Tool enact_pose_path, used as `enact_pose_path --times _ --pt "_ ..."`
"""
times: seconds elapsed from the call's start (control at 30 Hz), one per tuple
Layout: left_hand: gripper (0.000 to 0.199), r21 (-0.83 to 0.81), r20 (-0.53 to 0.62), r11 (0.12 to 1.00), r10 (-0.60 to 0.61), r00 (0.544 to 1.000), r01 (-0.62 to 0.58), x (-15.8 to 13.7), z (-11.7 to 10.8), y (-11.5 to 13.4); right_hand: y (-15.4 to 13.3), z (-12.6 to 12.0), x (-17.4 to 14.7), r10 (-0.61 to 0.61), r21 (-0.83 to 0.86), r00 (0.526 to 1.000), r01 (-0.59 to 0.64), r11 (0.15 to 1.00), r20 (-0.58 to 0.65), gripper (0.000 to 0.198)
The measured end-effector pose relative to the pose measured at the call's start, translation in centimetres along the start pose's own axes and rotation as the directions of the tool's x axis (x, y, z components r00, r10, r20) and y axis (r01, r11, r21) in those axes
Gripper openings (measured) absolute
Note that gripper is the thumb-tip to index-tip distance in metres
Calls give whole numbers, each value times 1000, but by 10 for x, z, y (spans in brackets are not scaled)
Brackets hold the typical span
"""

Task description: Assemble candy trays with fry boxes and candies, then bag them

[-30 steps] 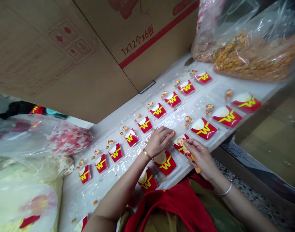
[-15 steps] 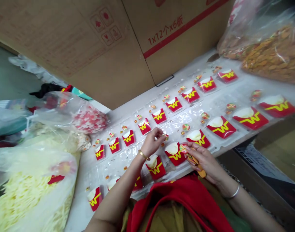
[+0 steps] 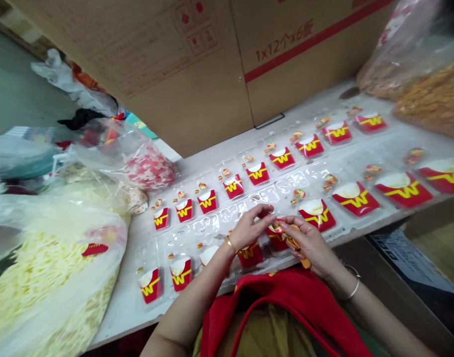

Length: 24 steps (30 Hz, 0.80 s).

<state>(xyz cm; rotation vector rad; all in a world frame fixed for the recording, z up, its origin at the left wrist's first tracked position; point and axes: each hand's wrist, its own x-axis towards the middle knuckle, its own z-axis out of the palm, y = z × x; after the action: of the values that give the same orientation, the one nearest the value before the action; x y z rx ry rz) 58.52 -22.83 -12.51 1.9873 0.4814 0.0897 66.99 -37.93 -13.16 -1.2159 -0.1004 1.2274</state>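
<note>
My right hand (image 3: 304, 240) is closed around a stack of small toy food pieces (image 3: 291, 242), with pizza-like faces and orange undersides. Close beside it, my left hand (image 3: 253, 228) has curved fingers a little apart, the tips near the stack; I see nothing held in them. Under both hands lie clear plastic blister trays (image 3: 275, 193) in two rows. Their pockets hold red toy fries boxes (image 3: 316, 216) with a yellow zigzag, plus tiny toy burgers. A round toy pizza (image 3: 299, 194) sits in a pocket right of my left hand. My hands partly cover the fries boxes beneath.
A large cardboard carton (image 3: 197, 74) stands along the table's back. At left lie a bag of pale yellow fry-like pieces (image 3: 33, 277) and a bag of red-and-white pieces (image 3: 150, 168). A bag of orange pieces (image 3: 435, 99) is at back right. The table's front edge (image 3: 375, 223) runs close to me.
My left hand has moved from a tray pocket towards the pieces in my right hand. My right hand still holds the stack. The view has shifted, so the trays sit further right.
</note>
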Motion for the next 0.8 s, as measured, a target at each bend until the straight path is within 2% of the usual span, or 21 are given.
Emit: enact_pose_path --times 0.07,0.13,0.2,0.27,0.37,0.5,0.57,0.63,0.7,0.8 --pt "31 -173 13 984 -45 999 47 -17 -6 -2 0 9 1 35 1 997 -35 999 63 33" --pt "29 -230 -106 970 -101 989 74 -32 -19 -8 -1 18 1 88 48 987 -95 994 133 33" --pt "25 -209 -257 974 -137 957 83 -43 -36 -17 0 26 2 128 85 973 -146 986 191 35" --pt "21 -120 -343 988 -137 929 101 -51 -53 -27 3 31 4 139 70 968 -157 985 211 40" --pt "15 41 -343 988 -126 931 149 -56 -61 -40 9 37 6 124 28 974 -132 991 188 44" --pt "10 342 -282 921 -88 955 186 -51 -47 -50 15 42 8 102 23 982 -107 994 161 41" --pt "9 506 -285 843 -34 958 181 -48 -40 -52 15 45 8 95 27 984 -100 995 154 37" --pt "9 578 -315 795 9 949 184 -49 -37 -51 14 48 7 93 29 985 -98 995 144 35" --pt "15 527 -349 831 21 937 177 -53 -36 -47 13 51 7 93 24 986 -97 995 137 37" --pt "23 260 -274 964 16 962 58 -66 -37 -36 14 59 6 95 -17 984 -94 995 150 39"
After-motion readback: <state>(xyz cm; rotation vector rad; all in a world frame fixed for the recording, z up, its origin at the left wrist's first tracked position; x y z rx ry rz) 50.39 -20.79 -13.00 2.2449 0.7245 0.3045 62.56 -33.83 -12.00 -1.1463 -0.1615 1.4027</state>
